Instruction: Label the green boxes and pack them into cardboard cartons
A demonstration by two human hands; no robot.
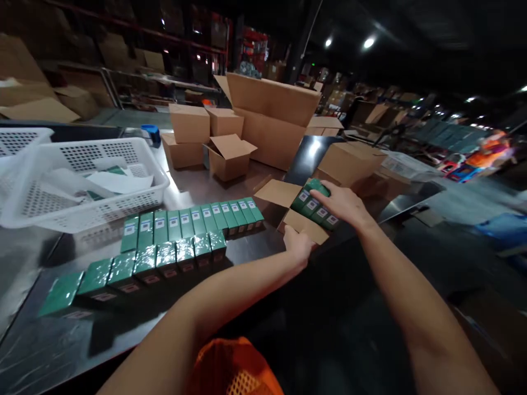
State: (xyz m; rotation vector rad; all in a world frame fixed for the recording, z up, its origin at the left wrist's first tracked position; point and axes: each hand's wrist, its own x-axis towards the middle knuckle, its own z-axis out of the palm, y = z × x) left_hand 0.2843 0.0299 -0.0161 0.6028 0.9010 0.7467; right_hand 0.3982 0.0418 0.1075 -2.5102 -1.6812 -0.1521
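An open cardboard carton with its flaps folded out stands at the table's near right edge. Several small green boxes with white labels sit in a row at its opening. My right hand grips the green boxes from above, its fingers over their tops. At the carton's near side, my left hand is closed on the cardboard flap; part of its fingers is hidden behind the flap. Left of the carton, more green boxes stand in two rows, a back row and a shiny-topped front row.
White plastic basket with papers and green pieces stands at the left. Behind the rows are small cartons and a large open carton. Another carton lies beyond my right hand. A blue tape roll sits near the basket.
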